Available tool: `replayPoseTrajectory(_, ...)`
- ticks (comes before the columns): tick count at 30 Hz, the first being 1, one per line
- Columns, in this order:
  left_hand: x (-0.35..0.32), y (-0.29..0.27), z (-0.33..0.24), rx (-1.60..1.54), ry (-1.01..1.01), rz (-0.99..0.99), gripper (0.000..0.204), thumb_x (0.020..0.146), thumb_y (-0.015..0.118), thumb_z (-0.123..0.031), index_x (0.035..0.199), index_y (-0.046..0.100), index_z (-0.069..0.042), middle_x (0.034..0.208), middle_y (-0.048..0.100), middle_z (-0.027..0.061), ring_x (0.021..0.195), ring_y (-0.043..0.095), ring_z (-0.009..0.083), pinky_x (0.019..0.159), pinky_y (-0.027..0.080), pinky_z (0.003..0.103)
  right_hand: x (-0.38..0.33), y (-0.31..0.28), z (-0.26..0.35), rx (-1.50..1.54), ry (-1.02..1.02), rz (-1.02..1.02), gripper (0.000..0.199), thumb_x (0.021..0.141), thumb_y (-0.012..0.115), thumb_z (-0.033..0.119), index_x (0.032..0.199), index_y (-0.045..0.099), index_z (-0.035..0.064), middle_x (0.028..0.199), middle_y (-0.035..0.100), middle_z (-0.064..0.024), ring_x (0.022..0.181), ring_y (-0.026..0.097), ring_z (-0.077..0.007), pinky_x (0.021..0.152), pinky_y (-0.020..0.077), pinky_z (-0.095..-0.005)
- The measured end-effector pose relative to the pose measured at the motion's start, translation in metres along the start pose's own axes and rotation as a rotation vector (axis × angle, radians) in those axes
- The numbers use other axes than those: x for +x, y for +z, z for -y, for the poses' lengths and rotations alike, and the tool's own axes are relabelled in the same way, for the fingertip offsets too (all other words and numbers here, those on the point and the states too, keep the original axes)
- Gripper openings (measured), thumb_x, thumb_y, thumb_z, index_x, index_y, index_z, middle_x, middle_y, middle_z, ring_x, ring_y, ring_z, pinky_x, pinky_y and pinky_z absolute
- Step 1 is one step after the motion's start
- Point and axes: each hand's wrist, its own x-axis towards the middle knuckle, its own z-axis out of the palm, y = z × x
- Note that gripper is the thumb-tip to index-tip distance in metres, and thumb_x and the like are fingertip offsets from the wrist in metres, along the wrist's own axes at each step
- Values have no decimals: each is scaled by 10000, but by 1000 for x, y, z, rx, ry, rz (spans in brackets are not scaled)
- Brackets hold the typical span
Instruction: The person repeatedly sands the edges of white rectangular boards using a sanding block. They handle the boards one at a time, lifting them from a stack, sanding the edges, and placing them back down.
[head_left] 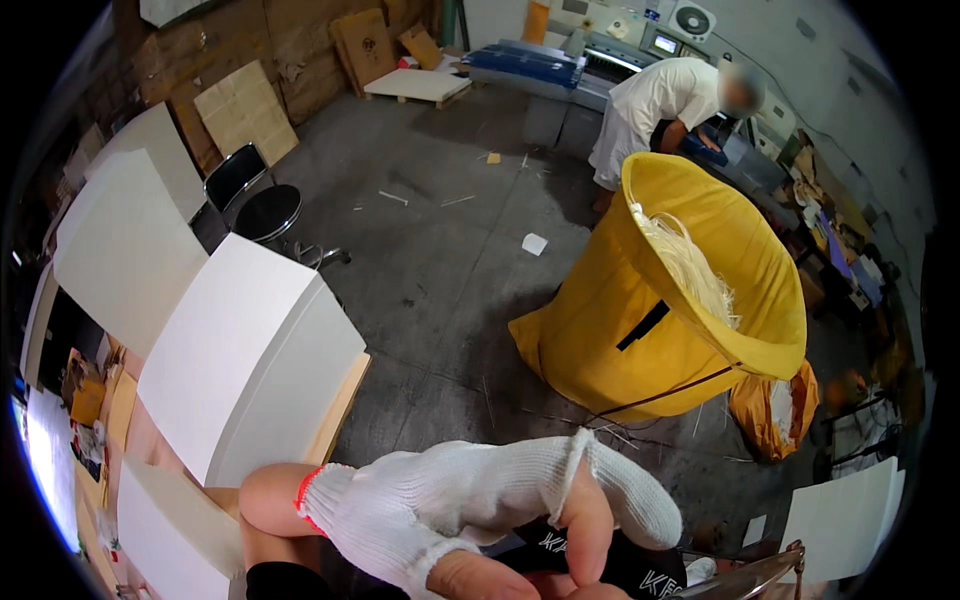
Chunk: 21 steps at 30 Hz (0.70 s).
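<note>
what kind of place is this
Likely a print or paper-cutting workshop. Tall stacks of white paper stand on a pallet, a big yellow bin holds paper trimmings, and a person in white works at a large blue-grey cutting machine on a bare concrete floor.

white knit glove, yellow bag

free: grey floor ahead | blocked left: white paper stacks | blocked right: yellow bin
</note>
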Motion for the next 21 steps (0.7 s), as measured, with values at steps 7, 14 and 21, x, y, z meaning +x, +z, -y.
replayPoseTrajectory(7, 11, 12, -29, 223, -260, -46, 238, 928, 578, -159, 1004, 629, 61, 1210, 585, 243, 1227, 542, 379, 992, 480, 435, 18, 13, 4, 57, -114, 90, 271, 923, 598, 271, 1133, 663, 114, 902, 657, -149, 833, 664, -353, 727, 527, -470)
replayPoseTrajectory(14, -6, 10, -37, 92, -514, -153, 229, 951, 572, -167, 990, 649, 45, 1229, 585, 244, 1213, 551, 353, 1000, 462, 402, 44, 18, 8, 83, -210, 137, 269, 935, 593, 276, 1143, 656, 118, 898, 650, -151, 828, 664, -354, 720, 528, -472)
replayPoseTrajectory(21, -51, 5, -83, 562, -570, -316, 252, 957, 567, -195, 988, 650, 40, 1203, 593, 232, 1184, 561, 340, 980, 467, 397, 55, 59, 14, 144, -379, 274, 267, 948, 588, 282, 1154, 649, 123, 895, 644, -153, 824, 664, -355, 712, 529, -475)
